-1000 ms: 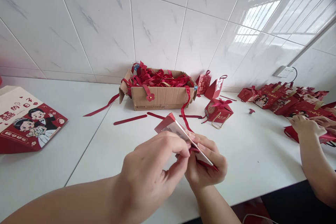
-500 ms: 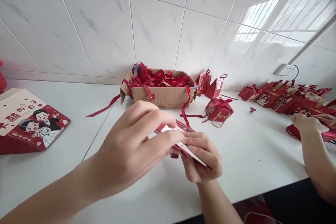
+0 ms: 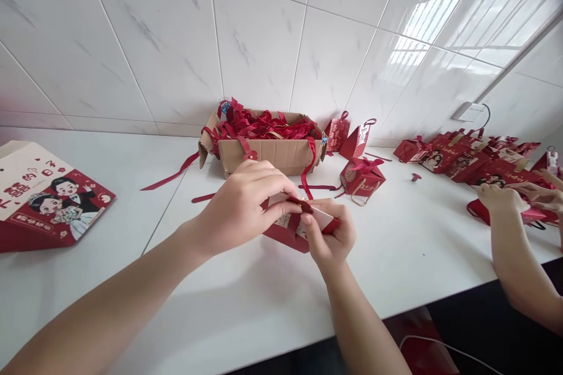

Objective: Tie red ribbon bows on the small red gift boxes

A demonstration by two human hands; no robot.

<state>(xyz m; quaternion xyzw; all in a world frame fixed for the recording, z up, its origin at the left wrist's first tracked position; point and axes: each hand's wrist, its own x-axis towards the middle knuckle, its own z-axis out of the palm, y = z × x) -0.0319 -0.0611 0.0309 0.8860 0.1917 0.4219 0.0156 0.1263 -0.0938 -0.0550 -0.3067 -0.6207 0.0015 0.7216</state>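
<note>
Item in hand: 1 red paper gift box (image 3: 288, 234), part-folded, top flaps not yet closed, no ribbon on it; held just above the counter (image 3: 409, 258) near its front edge, middle.

Left hand (image 3: 246, 205): fingers curled narrow, pinching the box's upper flap.

Right hand (image 3: 329, 234): fingers closed around the box's right end.

Finished stock: 1 ribboned box (image 3: 363, 176) before the cardboard carton (image 3: 268, 149) of ribbons at the back edge; more boxes toward the right end, by another person's hand (image 3: 499, 198).
</note>
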